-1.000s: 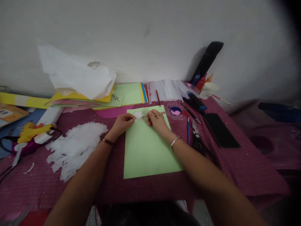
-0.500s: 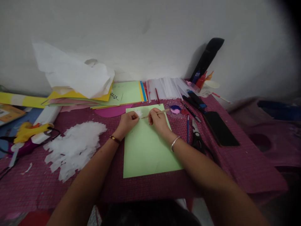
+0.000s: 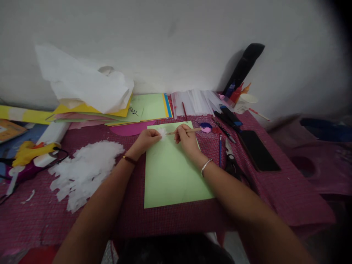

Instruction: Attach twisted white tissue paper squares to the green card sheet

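My left hand (image 3: 147, 141) is closed in a pinch at the edge of a small white paper piece (image 3: 162, 132), which lies over the top of a light green sheet (image 3: 173, 176). My right hand (image 3: 186, 139) grips a slim tan wooden stick (image 3: 194, 129). The stick's narrow tip points left and reaches the white piece; whether it touches is too small to tell. Just right of this hand is a clear palette (image 3: 205, 128) with blue, pink and red paint.
White paper scraps (image 3: 88, 168) are heaped at left, near a yellow glue gun (image 3: 30, 154). Coloured sheets (image 3: 151, 106) and clear glue sticks (image 3: 194, 102) lie along the wall. To the right are a blue pencil (image 3: 220, 150), scissors (image 3: 231, 161) and a dark phone (image 3: 258, 150).
My left hand has drawn slightly left and down, uncovering more of the white paper piece. The stick in my right hand has shifted a little right and up.
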### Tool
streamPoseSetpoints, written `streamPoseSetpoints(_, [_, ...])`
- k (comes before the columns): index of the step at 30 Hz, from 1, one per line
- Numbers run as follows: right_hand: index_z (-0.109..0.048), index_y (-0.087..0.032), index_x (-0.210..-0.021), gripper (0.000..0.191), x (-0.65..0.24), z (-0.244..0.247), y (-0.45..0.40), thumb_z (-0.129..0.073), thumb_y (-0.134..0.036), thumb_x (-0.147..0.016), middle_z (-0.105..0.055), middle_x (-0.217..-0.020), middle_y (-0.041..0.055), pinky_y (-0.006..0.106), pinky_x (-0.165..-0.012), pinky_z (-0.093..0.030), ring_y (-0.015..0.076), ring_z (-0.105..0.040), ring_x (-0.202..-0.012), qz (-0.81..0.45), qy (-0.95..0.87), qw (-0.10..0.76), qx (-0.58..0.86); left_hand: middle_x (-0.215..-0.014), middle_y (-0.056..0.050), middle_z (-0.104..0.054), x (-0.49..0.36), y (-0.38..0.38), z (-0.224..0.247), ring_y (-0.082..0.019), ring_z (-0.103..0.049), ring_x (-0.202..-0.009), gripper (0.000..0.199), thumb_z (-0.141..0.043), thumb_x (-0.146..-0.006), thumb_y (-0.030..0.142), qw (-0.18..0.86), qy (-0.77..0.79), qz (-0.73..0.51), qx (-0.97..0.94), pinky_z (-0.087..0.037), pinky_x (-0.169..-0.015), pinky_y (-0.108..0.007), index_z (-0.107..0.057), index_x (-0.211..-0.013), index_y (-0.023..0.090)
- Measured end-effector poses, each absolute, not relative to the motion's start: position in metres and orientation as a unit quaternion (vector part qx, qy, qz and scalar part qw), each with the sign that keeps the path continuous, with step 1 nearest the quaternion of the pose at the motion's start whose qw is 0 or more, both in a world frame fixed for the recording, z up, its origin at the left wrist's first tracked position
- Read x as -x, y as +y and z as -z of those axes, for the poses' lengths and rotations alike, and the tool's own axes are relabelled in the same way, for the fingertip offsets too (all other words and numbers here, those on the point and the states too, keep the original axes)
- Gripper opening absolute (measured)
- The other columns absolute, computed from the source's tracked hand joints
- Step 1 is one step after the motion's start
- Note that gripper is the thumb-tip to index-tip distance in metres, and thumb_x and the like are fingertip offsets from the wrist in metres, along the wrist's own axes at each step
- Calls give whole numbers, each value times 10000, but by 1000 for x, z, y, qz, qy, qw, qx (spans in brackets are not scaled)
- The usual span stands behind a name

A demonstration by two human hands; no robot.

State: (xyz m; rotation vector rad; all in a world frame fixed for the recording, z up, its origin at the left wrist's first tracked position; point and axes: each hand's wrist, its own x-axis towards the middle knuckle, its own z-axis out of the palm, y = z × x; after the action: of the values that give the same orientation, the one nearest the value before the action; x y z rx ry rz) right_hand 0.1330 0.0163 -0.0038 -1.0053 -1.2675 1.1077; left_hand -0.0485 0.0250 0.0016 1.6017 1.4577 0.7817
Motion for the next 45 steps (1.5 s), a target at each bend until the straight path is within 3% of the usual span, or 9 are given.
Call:
streamPoseSetpoints(5, [-494, -212, -673, 236, -132, 6, 13, -429, -277, -890, -502, -528, -54, 213, -455, -374, 82, -474, -446, -460, -572, 528, 428, -538, 16, -519, 42, 30, 5, -101, -426, -524, 136, -568, -640, 257, 307, 600, -311, -670, -285, -490, -223, -527, -554, 159])
streamPoseSetpoints(16, [-493, -215, -687, 250, -128, 12, 13, -411, -300, -907, -504, -539, -50, 234, -512, -373, 99, -481, -480, -420, -624, 468, 463, -564, -1, -558, 39, 29, 10, -125, -476, -554, 109, -550, -667, 227, 251, 617, -302, -682, -315, -512, -237, -545, -573, 171])
streamPoseSetpoints(27, [-476, -219, -724, 254, -126, 15, 6, -384, -331, -932, -520, -599, -36, 237, -559, -373, 116, -503, -544, -385, -663, 442, 465, -536, 50, -488, 48, 24, 9, -84, -410, -456, 198, -584, -723, 365, 395, 604, -464, -513, -289, -439, -214, -530, -698, 177])
streamPoseSetpoints(40, [-516, -227, -768, 220, -122, 20, 6, -392, -323, -922, -541, -641, -30, 238, -569, -369, 126, -503, -575, -343, -699, 415, 470, -513, 51, -481, 48, 20, 10, -92, -403, -475, 105, -570, -695, 270, 349, 616, -443, -549, -294, -466, -213, -555, -661, 173])
streamPoseSetpoints(45, [-503, -223, -736, 224, -123, 16, 9, -430, -377, -882, -545, -609, -28, 244, -539, -414, 127, -522, -543, -450, -584, 493, 462, -505, 60, -463, 47, 18, 11, -82, -376, -459, 96, -564, -685, 263, 361, 618, -443, -540, -276, -453, -209, -550, -659, 172])
